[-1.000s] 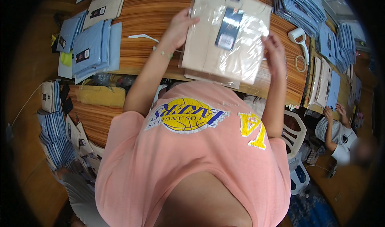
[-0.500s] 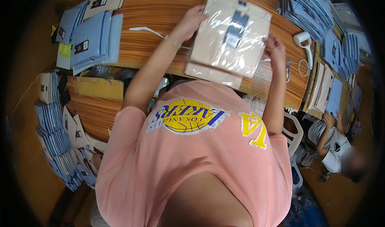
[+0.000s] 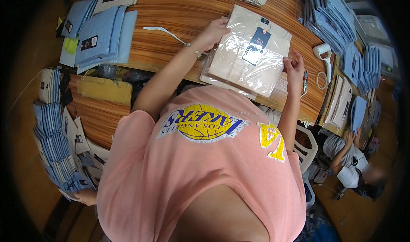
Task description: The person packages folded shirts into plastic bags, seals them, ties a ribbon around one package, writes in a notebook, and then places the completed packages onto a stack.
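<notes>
A folded beige shirt [image 3: 239,49] in a clear, glossy plastic bag is in front of me, with a dark hang tag [image 3: 256,46] below its collar. My left hand [image 3: 215,34] is closed on its left edge, thumb on top. Fingers bent, my right hand [image 3: 294,65] pinches the bag's right edge. Beneath the shirt's near left corner, another bagged beige piece [image 3: 215,81] shows at the table's front edge; most of it is covered.
Bagged blue shirts [image 3: 98,37] lie at the left, more blue stacks [image 3: 326,17] at the far right. Right of my right hand are a white lint roller [image 3: 323,51], a tape ring [image 3: 321,80] and a slim pen-like tool [image 3: 305,82]. Another person [image 3: 350,161] works at the right.
The bagged shirt has come down flatter over the piece beneath it, covering more of that piece. Both hands keep hold of its sides. My view has shifted slightly.
</notes>
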The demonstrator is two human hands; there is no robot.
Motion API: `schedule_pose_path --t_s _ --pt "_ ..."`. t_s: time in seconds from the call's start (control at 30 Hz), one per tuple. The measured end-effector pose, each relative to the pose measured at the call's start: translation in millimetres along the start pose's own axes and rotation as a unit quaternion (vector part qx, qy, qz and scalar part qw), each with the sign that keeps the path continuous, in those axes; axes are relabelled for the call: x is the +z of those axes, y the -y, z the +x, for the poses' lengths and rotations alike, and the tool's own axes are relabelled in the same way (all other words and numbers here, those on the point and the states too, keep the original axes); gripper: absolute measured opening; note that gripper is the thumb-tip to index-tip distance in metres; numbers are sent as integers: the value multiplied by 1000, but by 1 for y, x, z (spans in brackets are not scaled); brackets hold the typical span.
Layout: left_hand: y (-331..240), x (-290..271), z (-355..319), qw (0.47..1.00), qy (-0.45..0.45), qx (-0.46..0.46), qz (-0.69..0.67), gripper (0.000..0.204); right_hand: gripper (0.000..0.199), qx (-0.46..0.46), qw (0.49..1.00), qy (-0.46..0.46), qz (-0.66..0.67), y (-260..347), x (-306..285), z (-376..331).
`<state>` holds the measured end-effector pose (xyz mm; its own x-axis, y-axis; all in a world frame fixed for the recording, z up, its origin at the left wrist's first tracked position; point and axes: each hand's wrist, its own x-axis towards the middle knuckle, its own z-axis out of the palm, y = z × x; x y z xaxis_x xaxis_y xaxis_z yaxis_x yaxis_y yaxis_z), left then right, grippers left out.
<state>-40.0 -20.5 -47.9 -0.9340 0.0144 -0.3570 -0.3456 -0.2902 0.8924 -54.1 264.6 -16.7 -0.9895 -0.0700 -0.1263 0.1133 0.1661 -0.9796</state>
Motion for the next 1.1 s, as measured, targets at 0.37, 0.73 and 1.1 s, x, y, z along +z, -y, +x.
schedule_pose_path --t_s 0.37,0.73,1.1 --pt "51 -19 -31 817 -126 162 539 36 43 89 987 48 -124 -67 17 -4" --pt "34 -14 -29 878 -146 166 424 68 62 -413 709 -8 -572 14 96 186" --pt "-20 -14 100 974 -68 19 -214 41 26 -451 725 56 -517 4 146 114"
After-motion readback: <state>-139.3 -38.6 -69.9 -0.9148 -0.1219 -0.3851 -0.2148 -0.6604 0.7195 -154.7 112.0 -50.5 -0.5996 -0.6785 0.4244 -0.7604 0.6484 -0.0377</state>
